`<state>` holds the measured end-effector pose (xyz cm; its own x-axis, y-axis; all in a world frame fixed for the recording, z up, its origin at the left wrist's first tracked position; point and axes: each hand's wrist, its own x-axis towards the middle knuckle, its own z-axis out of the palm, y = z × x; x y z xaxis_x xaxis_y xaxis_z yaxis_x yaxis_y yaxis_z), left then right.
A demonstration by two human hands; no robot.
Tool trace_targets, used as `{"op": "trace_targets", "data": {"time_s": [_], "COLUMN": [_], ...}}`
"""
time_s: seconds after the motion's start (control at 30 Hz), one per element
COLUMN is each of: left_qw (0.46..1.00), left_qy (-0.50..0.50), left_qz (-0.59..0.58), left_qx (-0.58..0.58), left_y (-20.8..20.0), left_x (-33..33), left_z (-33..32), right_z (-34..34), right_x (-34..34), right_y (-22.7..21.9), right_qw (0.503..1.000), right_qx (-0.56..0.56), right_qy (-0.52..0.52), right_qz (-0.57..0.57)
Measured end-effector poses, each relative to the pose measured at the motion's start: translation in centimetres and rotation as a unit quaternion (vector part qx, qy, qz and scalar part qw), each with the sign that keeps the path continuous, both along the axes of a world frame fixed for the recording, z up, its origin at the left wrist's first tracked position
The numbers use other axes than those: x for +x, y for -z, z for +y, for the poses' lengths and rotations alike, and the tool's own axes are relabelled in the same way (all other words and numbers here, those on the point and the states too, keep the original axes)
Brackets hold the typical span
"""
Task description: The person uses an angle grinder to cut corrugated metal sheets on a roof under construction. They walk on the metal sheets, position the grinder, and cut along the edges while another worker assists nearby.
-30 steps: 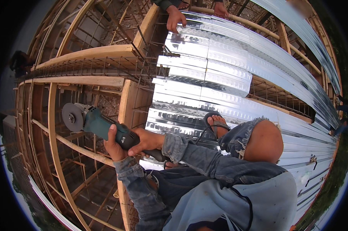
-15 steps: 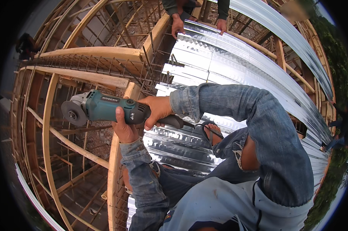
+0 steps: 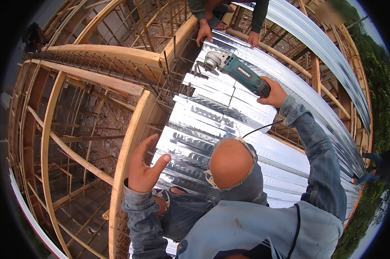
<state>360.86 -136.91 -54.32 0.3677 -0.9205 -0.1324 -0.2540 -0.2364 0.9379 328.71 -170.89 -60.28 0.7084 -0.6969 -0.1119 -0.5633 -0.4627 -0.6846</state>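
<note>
My right hand [image 3: 272,92] is wrapped round the rear handle of a teal angle grinder [image 3: 243,73]. The grinder's metal head and cutting disc point to the upper left, above the shiny corrugated metal sheets [image 3: 229,110]. A black cord trails from it toward my bent knee. My left hand [image 3: 145,166] holds nothing, its thumb and fingers spread, beside the wooden formwork edge [image 3: 132,138]. Across the sheets, a co-worker's two hands [image 3: 204,32] rest at the far edge of the metal, near notched sheet ends and upright rebar.
To the left, timber beams [image 3: 104,54] and props frame a deep opening over rubble. Rebar stubs [image 3: 164,84] stick up where the beams meet. Another long metal sheet [image 3: 329,47] curves along the right. A further person [image 3: 370,168] is at the far right edge.
My right hand has swung the grinder from the left opening up and right, over the sheets. My left hand has let go of the grinder and opened. My knee has risen into the middle.
</note>
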Motion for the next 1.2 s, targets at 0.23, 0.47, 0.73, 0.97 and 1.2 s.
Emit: {"op": "trace_targets", "data": {"time_s": [0.23, 0.47, 0.73, 0.97, 1.2], "left_qw": [0.991, 0.980, 0.981, 0.988, 0.989], "left_qy": [-0.044, -0.123, -0.079, -0.032, -0.029], "left_qz": [0.024, 0.004, -0.014, -0.063, -0.059], "left_qx": [0.125, 0.157, 0.175, 0.136, 0.129], "left_y": [0.0, 0.3, -0.5, 0.4, 1.6], "left_x": [-0.5, -1.4, -2.2, -1.9, -1.1], "left_z": [5.2, 6.4, 5.3, 3.6, 3.7], "right_z": [-3.2, -4.6, -5.0, -4.9, -4.9], "right_x": [-3.6, 1.7, 2.6, 3.5, 4.9], "right_y": [8.1, 14.6, 15.3, 15.1, 14.8], "right_qw": [0.987, 0.957, 0.959, 0.957, 0.944], "right_qx": [-0.024, -0.088, -0.075, -0.073, -0.085], "right_qy": [0.028, 0.022, 0.015, 0.003, 0.017], "right_qz": [0.158, 0.277, 0.274, 0.282, 0.319]}}
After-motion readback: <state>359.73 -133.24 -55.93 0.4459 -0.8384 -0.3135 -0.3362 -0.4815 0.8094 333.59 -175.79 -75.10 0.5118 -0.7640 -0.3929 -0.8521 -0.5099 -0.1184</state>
